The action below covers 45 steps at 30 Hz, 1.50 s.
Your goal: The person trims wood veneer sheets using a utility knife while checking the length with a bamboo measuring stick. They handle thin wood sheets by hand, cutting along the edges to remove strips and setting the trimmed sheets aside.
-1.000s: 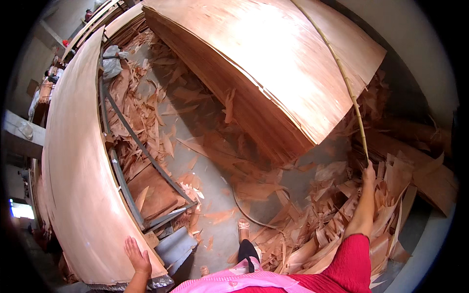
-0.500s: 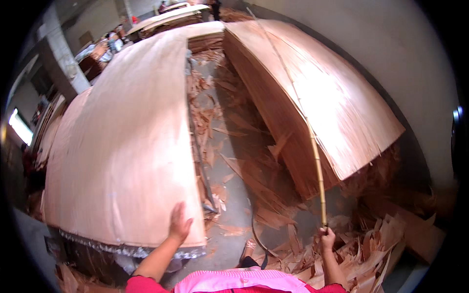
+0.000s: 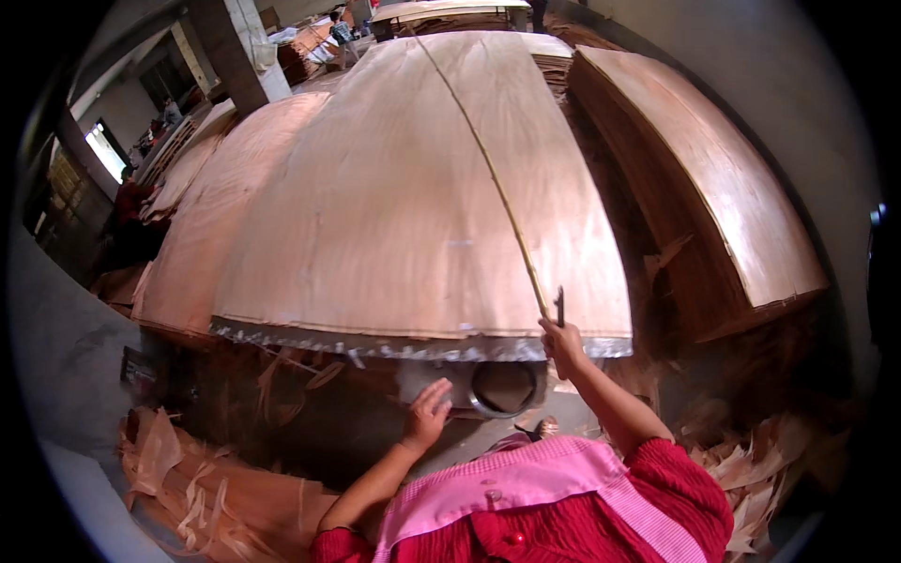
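My right hand (image 3: 563, 342) grips a long thin bamboo pole (image 3: 502, 197), which reaches across the broad veneer sheet (image 3: 375, 235) in front of me. A short dark piece (image 3: 560, 305) sticks up beside the pole at that hand; I cannot make out what it is. My left hand (image 3: 427, 413) is open, fingers apart, in the air just below the sheet's near edge, which has a crinkled silvery layer (image 3: 413, 349) under it. A round metal ring shape (image 3: 502, 388) shows beneath that edge.
Further veneer stacks stand at left (image 3: 221, 206) and right (image 3: 704, 178). Torn scraps (image 3: 206, 474) lie near me. Behind are a concrete pillar (image 3: 239, 52), a co-worker in red (image 3: 131, 197) at left and other people farther back.
My view has turned leftward, bringing the middle stack in front. The pole has swung from the right-hand stack onto the middle sheet. My left hand has left the sheet's surface for below its edge.
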### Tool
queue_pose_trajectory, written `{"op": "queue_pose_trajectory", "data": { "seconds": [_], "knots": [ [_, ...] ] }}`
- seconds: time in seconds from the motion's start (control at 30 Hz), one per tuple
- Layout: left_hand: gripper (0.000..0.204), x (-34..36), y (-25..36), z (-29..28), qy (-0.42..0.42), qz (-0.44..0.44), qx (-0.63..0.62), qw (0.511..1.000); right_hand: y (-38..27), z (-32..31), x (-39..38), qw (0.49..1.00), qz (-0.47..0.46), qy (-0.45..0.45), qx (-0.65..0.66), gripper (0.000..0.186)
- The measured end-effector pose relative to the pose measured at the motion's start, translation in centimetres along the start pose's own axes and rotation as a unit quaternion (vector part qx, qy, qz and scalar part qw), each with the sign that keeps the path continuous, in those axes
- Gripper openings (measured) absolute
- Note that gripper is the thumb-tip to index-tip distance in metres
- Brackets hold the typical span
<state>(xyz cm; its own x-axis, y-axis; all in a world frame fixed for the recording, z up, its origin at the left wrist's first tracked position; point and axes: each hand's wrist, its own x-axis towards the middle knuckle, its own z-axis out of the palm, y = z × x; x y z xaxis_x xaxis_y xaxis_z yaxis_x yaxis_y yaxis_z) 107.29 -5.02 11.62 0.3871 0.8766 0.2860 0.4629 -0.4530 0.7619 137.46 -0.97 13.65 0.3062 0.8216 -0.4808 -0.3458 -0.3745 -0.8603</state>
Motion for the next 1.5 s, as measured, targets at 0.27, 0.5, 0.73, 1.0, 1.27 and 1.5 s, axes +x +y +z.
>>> {"op": "queue_pose_trajectory", "data": {
  "seconds": [0.27, 0.5, 0.73, 1.0, 1.27, 1.5],
  "knots": [
    [0.041, -7.0, -13.5, -13.5, 0.246, -0.225, -0.109, 0.936, 6.4, 23.6, 2.9, 0.993, 0.056, -0.091, 0.051, 0.019],
    [0.051, -8.5, -26.5, -30.8, 0.312, -0.271, 0.079, 0.907, 11.0, 36.2, 6.3, 0.895, -0.077, -0.190, -0.395, 0.031],
    [0.047, 3.3, -46.9, -51.7, 0.335, -0.393, 0.231, 0.824, 10.7, 42.7, 5.1, 0.699, -0.076, -0.204, -0.681, 0.032],
    [0.017, 7.7, -54.9, -52.8, 0.346, -0.382, 0.207, 0.832, 8.6, 54.8, 6.6, 0.890, -0.038, -0.138, -0.433, 0.024],
    [0.004, 20.7, -33.6, -45.7, 0.205, 0.161, 0.187, 0.947, 2.9, 70.7, 11.7, 0.962, 0.023, -0.238, -0.132, 0.040],
    [0.017, 9.9, -26.7, -36.2, 0.026, 0.095, 0.017, 0.995, -4.7, 52.8, 11.6, 0.975, -0.172, -0.019, -0.138, 0.018]
  ]
}}
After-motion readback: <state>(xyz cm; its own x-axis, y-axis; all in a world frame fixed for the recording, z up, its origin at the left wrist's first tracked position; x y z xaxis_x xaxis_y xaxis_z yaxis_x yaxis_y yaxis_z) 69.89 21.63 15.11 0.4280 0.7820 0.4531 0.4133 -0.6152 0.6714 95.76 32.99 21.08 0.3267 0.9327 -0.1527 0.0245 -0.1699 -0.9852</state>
